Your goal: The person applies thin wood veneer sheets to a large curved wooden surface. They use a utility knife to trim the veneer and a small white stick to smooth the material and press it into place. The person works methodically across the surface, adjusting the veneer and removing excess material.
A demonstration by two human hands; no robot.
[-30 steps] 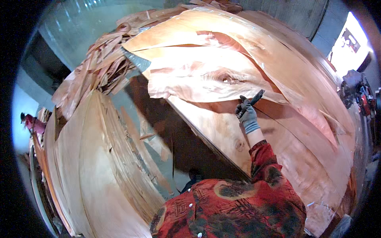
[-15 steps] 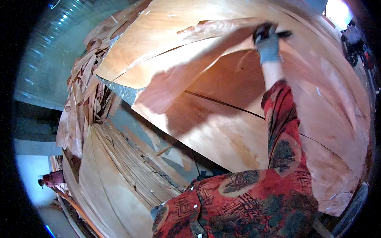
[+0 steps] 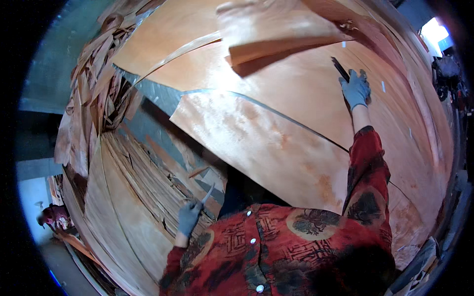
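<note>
My right hand [image 3: 357, 92], in a grey glove, is over a broad sheet of pale wood veneer [image 3: 296, 89]. Its fingers are curled about a slim black tool [image 3: 339, 68] of a kind I cannot make out. Beyond it, a loose curled piece of veneer [image 3: 276, 29] is away from the hand, blurred, its underside in shadow. Another veneer sheet [image 3: 247, 133] lies nearer to me, a dark seam between the two. Low on the left, my gloved left hand [image 3: 188, 218] is closed on a thin, pale, pointed blade-like tool [image 3: 209, 193].
Torn veneer strips [image 3: 106, 79] hang in a heap at the left. Below them a stack of veneer sheets [image 3: 148, 182] shows layered edges. A narrow veneer strip [image 3: 182, 51] lies across the far sheet. Another person [image 3: 55, 216] is at the far left.
My right hand has come down and right, away from the loose veneer piece, which has moved up and farther off. My left hand has come into view with the pale tool.
</note>
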